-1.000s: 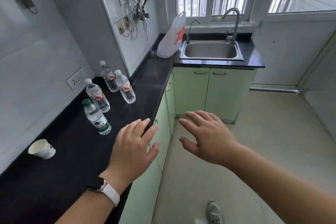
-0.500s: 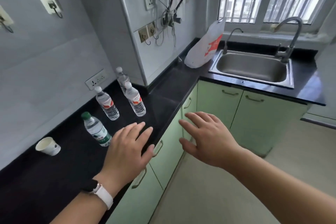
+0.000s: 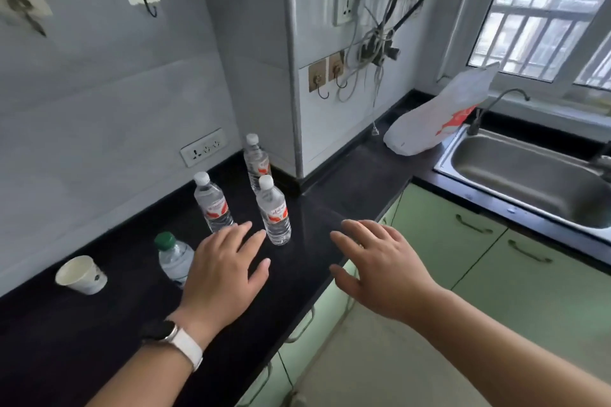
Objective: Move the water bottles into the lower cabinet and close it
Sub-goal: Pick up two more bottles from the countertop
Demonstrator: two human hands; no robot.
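Bright daylight from the window [image 3: 542,20]; edges bend, slightly soft.

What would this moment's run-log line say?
phase: pre-grasp, nothing held | left hand: open over countertop | right hand: open | water bottles: four, upright on countertop | lower cabinet: doors shut

On black countertop [image 3: 347,195], toward back edge: three red-labelled water bottles [image 3: 213,205] [image 3: 273,211] [image 3: 256,162], green-capped bottle [image 3: 173,258], paper cup [image 3: 81,274]; plastic bag [image 3: 436,119] at far corner.

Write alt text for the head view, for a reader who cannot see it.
A person's left hand and right hand, both open, hover at a black counter near four upright water bottles; the green lower cabinet doors are shut.
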